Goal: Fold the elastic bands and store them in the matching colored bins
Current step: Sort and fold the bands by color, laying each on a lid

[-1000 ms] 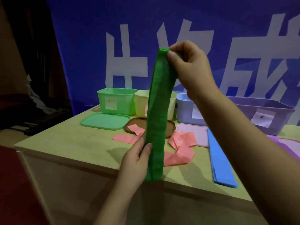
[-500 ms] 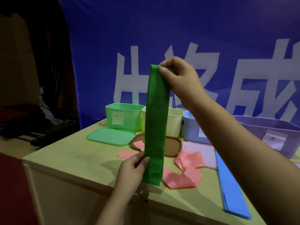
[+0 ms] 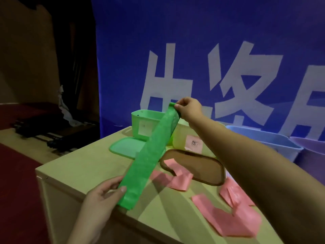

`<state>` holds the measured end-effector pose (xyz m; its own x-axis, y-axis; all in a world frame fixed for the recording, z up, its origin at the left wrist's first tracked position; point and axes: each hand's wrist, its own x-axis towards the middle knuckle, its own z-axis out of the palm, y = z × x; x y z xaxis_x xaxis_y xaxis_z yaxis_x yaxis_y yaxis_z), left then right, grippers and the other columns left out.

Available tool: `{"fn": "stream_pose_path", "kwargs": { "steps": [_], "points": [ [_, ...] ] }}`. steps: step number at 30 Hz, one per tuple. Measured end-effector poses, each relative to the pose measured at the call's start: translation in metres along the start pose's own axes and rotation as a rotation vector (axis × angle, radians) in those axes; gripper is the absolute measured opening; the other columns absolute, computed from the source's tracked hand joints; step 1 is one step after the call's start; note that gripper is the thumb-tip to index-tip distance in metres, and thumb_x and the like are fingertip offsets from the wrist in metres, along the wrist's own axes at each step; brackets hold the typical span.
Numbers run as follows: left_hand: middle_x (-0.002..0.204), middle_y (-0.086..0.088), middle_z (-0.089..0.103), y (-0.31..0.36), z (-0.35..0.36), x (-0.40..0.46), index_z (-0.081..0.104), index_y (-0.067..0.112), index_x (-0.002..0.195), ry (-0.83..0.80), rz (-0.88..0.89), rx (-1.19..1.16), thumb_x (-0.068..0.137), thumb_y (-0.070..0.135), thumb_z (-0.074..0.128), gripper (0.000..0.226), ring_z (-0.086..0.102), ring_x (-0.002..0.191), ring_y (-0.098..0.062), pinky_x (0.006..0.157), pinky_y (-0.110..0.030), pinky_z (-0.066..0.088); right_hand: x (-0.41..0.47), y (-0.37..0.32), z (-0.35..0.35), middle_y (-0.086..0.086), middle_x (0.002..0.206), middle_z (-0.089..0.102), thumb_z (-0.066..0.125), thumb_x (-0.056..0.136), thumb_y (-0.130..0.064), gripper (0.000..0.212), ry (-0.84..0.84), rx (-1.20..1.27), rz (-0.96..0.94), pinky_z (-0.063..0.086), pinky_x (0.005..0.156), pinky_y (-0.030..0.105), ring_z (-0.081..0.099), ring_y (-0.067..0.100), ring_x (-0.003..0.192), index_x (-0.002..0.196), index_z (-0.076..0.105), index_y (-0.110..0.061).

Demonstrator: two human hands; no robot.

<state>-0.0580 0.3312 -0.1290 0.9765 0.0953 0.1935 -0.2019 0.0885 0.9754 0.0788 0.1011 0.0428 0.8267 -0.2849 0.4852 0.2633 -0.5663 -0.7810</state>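
Observation:
A long green elastic band (image 3: 149,155) stretches slantwise over the table, doubled flat. My right hand (image 3: 189,110) pinches its far upper end above the green bin (image 3: 140,118). My left hand (image 3: 103,196) pinches its near lower end over the table's front edge. The green bin stands open at the back left with its green lid (image 3: 123,147) lying flat in front of it. Several pink bands (image 3: 228,219) lie loose on the table to the right.
A pale yellow bin (image 3: 182,136) with a pink label stands next to the green bin, then a blue bin (image 3: 274,143) and a purple bin (image 3: 309,155). A brown lid (image 3: 198,166) lies mid-table. The table's front-left corner (image 3: 40,171) drops off; a blue banner hangs behind.
The band has tilted from upright to slanted: my right hand carried the top end away toward the green bin, while my left hand stayed low at the near end. The view moved closer.

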Motion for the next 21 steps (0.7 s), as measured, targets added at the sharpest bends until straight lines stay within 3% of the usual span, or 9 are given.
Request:
{"fn": "stream_pose_path", "kwargs": {
  "steps": [4, 6, 9, 14, 18, 21],
  "points": [
    [0.083, -0.013, 0.066, -0.005, -0.027, 0.03, 0.066, 0.02, 0.096, 0.026, -0.009, 0.052, 0.081, -0.008, 0.063, 0.032, 0.063, 0.077, -0.021, 0.068, -0.023, 0.049, 0.022, 0.031, 0.064, 0.003, 0.087, 0.06, 0.065, 0.088, -0.018, 0.015, -0.117, -0.152, -0.002, 0.047, 0.075, 0.027, 0.056, 0.017, 0.082, 0.097, 0.067, -0.007],
    [0.083, -0.015, 0.067, -0.01, -0.034, 0.045, 0.067, 0.022, 0.095, 0.035, -0.006, 0.123, 0.081, -0.006, 0.064, 0.032, 0.064, 0.077, -0.022, 0.066, -0.024, 0.049, 0.031, 0.047, 0.094, 0.005, 0.09, 0.062, 0.063, 0.089, -0.019, 0.017, -0.187, -0.236, -0.009, 0.044, 0.073, 0.026, 0.056, 0.018, 0.082, 0.1, 0.066, -0.006],
    [0.083, -0.008, 0.066, -0.019, -0.04, 0.065, 0.066, 0.025, 0.095, 0.046, -0.016, 0.239, 0.082, -0.004, 0.065, 0.031, 0.067, 0.074, -0.015, 0.056, -0.013, 0.048, 0.043, 0.072, 0.133, 0.009, 0.096, 0.068, 0.063, 0.089, -0.021, 0.015, -0.267, -0.343, -0.02, 0.05, 0.078, 0.034, 0.061, 0.022, 0.084, 0.097, 0.065, -0.009],
    [0.081, 0.002, 0.068, -0.036, -0.043, 0.084, 0.066, 0.025, 0.102, 0.055, -0.058, 0.461, 0.084, 0.003, 0.065, 0.029, 0.068, 0.074, -0.01, 0.066, -0.02, 0.052, 0.053, 0.11, 0.177, 0.01, 0.098, 0.065, 0.063, 0.088, -0.026, 0.015, -0.413, -0.528, -0.033, 0.05, 0.078, 0.036, 0.06, 0.025, 0.087, 0.095, 0.062, -0.012],
    [0.078, 0.018, 0.052, -0.033, -0.041, 0.088, 0.065, 0.029, 0.113, 0.115, 0.147, 0.928, 0.086, 0.02, 0.065, 0.029, 0.053, 0.087, -0.011, 0.074, -0.023, 0.041, 0.05, 0.132, 0.196, 0.005, 0.095, 0.062, 0.059, 0.09, -0.031, 0.016, -0.469, -0.602, -0.043, 0.048, 0.073, 0.032, 0.057, 0.02, 0.087, 0.092, 0.057, -0.016],
    [0.076, 0.018, 0.05, -0.033, -0.042, 0.091, 0.066, 0.026, 0.114, 0.098, 0.169, 0.989, 0.084, 0.022, 0.067, 0.03, 0.048, 0.087, -0.014, 0.073, -0.026, 0.04, 0.049, 0.137, 0.203, 0.006, 0.097, 0.062, 0.057, 0.091, -0.035, 0.023, -0.501, -0.674, -0.04, 0.052, 0.077, 0.035, 0.059, 0.021, 0.088, 0.1, 0.058, -0.013]
  ]
}}
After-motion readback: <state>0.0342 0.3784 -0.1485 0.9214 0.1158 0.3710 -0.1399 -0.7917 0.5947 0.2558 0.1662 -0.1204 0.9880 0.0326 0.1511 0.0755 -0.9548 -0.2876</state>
